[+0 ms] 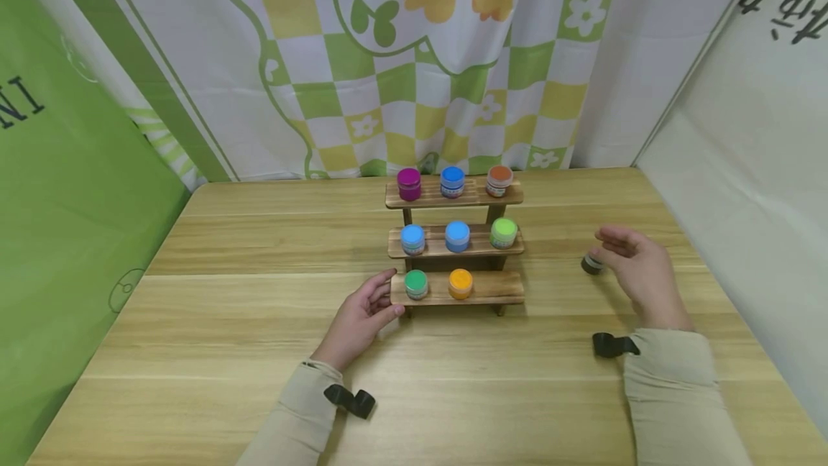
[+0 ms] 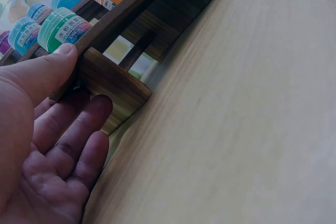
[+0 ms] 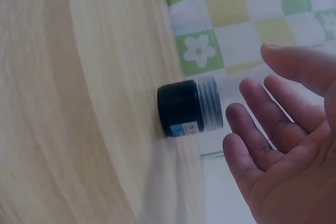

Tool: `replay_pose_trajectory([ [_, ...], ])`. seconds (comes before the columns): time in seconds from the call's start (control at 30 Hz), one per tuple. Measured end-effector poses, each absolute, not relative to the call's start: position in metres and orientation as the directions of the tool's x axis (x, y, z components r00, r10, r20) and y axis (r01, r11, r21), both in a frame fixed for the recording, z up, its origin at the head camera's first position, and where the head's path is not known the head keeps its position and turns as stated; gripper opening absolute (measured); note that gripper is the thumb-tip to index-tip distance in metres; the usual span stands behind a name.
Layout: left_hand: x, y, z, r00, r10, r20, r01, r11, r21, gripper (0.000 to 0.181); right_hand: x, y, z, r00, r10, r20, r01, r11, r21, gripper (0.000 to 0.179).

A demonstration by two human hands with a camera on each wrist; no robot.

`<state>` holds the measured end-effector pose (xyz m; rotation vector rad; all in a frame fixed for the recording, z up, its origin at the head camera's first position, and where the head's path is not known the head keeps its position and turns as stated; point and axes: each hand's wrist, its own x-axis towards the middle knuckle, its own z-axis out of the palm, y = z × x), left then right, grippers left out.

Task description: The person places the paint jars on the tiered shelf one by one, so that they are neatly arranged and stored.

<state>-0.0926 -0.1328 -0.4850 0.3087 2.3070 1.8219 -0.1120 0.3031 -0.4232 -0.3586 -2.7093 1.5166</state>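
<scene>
A three-tier wooden stand (image 1: 498, 289) holds small paint jars. My left hand (image 1: 359, 318) holds the left end of its lowest tier, thumb at the front edge and fingers behind and under it. Nearest that hand is a green jar (image 2: 63, 29), with an orange jar (image 1: 461, 284) to its right. My right hand (image 1: 637, 275) is beside a black paint jar (image 3: 181, 108), which stands upright on the table with a clear lid. In the right wrist view the fingers (image 3: 252, 129) are spread loosely, apart from the jar, holding nothing.
On the middle tier stand a light blue jar (image 1: 412, 239), a blue jar (image 1: 457, 236) and a lime jar (image 1: 503, 233). The top tier carries a purple jar (image 1: 409, 184), a blue one and a rust-orange jar (image 1: 499, 181). A checked curtain (image 1: 414, 92) hangs behind the table (image 1: 259, 293).
</scene>
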Motion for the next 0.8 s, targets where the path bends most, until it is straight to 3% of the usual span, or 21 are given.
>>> replay_pose_trajectory([
  [0.4,-0.093,-0.133,-0.487,-0.963,0.269,-0.024,0.04,0.228,0.973,0.063,-0.111,0.31,-0.429,-0.977,0.145,-0.156,0.208,0.498,-0.842,0.069],
  [0.8,-0.092,-0.133,-0.484,-0.962,0.271,-0.013,0.05,0.224,0.973,0.063,-0.111,0.317,-0.437,-0.981,0.106,-0.162,0.194,0.517,-0.834,0.061],
])
